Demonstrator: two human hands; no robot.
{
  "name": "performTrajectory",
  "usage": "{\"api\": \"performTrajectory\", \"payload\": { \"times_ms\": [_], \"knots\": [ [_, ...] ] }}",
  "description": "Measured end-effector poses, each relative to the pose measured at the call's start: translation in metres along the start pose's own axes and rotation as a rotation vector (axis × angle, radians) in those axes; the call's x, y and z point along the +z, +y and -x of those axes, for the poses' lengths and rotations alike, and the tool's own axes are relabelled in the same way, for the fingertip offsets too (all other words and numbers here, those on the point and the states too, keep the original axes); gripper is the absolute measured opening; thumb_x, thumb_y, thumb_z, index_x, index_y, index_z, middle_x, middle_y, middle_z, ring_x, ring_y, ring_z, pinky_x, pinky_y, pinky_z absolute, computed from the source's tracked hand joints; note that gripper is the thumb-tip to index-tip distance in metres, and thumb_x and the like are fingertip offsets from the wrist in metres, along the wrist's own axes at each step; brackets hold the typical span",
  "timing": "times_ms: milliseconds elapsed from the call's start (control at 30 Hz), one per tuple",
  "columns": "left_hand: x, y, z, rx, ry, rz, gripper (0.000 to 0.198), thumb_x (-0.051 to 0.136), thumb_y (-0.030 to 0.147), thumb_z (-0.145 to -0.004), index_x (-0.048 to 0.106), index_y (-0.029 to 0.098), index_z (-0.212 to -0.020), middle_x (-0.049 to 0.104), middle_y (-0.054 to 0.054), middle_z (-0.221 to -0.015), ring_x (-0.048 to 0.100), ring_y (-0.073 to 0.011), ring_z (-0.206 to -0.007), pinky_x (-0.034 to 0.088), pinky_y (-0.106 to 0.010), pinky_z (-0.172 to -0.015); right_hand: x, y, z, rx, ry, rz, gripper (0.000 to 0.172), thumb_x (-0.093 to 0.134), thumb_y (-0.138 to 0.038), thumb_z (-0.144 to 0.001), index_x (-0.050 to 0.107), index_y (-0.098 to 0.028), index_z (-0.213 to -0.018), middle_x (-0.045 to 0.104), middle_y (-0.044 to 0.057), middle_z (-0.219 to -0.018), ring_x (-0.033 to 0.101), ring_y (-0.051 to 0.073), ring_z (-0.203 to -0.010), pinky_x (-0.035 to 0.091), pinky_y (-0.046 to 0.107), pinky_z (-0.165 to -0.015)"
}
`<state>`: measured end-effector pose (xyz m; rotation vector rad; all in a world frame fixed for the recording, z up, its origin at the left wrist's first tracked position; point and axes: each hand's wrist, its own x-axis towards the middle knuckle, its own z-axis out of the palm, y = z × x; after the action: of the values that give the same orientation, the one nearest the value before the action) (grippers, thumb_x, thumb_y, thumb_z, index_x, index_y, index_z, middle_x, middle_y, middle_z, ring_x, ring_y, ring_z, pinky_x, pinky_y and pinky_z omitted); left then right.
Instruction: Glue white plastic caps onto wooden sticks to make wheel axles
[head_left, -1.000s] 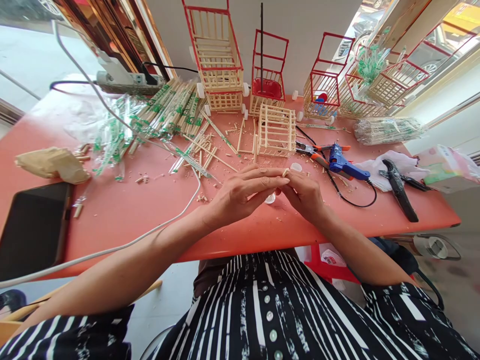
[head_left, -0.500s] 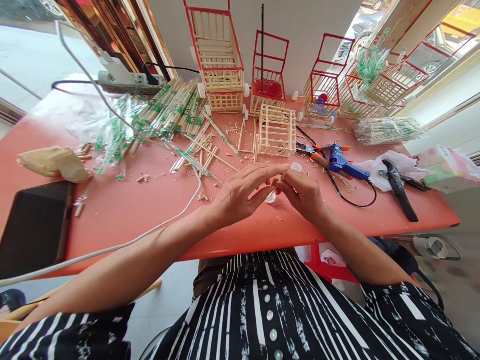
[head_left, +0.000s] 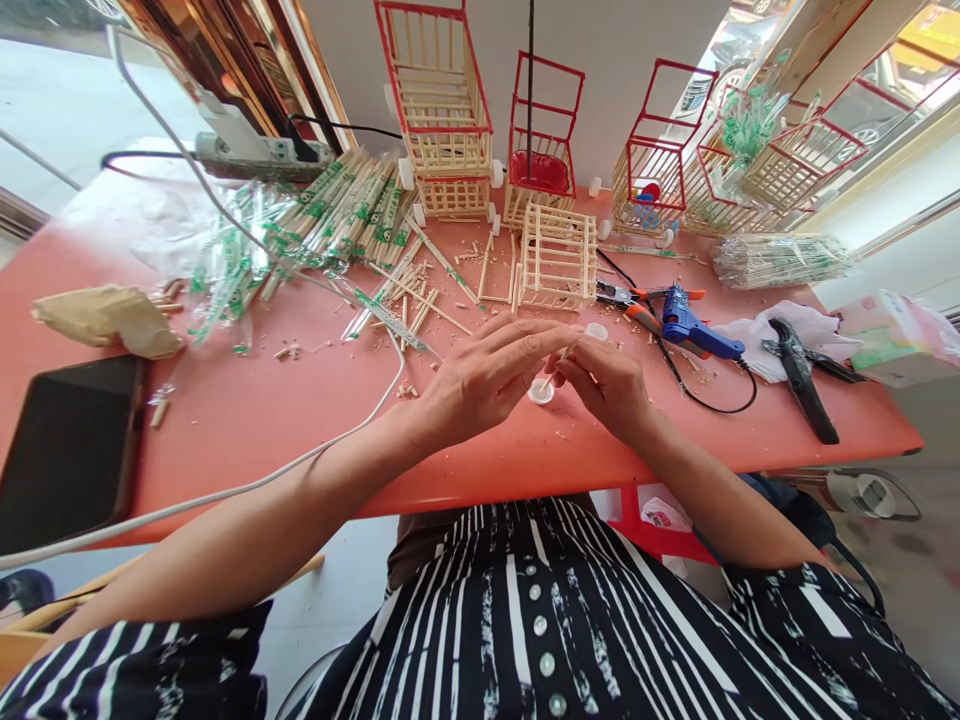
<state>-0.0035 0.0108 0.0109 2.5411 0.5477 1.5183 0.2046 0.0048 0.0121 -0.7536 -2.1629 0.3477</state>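
Note:
My left hand (head_left: 480, 380) and my right hand (head_left: 611, 385) meet over the middle of the red table (head_left: 247, 420). Between their fingertips is a thin wooden stick (head_left: 559, 362), tilted, with a small white cap (head_left: 541, 392) at its lower end just above the table. My right hand pinches the stick near its upper part. My left hand's fingers are stretched towards it, thumb and fingers touching the stick. A second white cap (head_left: 596, 331) lies just behind my right hand.
A bare wooden cage (head_left: 556, 258) stands behind my hands, with red-framed stick carts (head_left: 439, 110) along the wall. Wrapped chopsticks (head_left: 337, 215) lie at the left. Blue glue gun (head_left: 694, 330), pliers (head_left: 630, 298), black tool (head_left: 799, 375) at right. Phone (head_left: 67, 450) and white cable (head_left: 300, 460) at left.
My fingers have parted a little, so the stick and the white cap at its end now show between them. The cap has dropped closer to the table.

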Motion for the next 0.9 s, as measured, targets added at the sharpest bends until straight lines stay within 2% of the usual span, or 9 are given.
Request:
{"api": "performTrajectory", "payload": {
  "times_ms": [433,900],
  "knots": [
    [0.0004,-0.0005,0.0018,-0.019,-0.011,-0.018,0.049,0.049,0.006,-0.101,0.052,0.023,-0.148,0.073,-0.011,-0.127,0.070,-0.0185,-0.113,0.056,-0.036,-0.098,-0.0006,-0.0011,0.0009,0.042,-0.012,0.027,0.029,0.049,-0.026,-0.107,0.056,-0.022,-0.079,0.069,0.001,-0.078,0.065,0.013,-0.071,0.049,0.027,-0.070],
    [0.0000,-0.0020,0.0018,-0.004,-0.004,-0.009,0.050,0.050,0.003,-0.100,0.053,0.024,-0.146,0.072,-0.011,-0.129,0.069,-0.0183,-0.114,0.055,-0.037,-0.098,-0.0009,-0.0009,0.0019,0.041,-0.010,0.053,0.030,0.050,-0.025,-0.107,0.057,-0.022,-0.077,0.073,0.003,-0.081,0.069,0.015,-0.077,0.052,0.028,-0.073]
  ]
}}
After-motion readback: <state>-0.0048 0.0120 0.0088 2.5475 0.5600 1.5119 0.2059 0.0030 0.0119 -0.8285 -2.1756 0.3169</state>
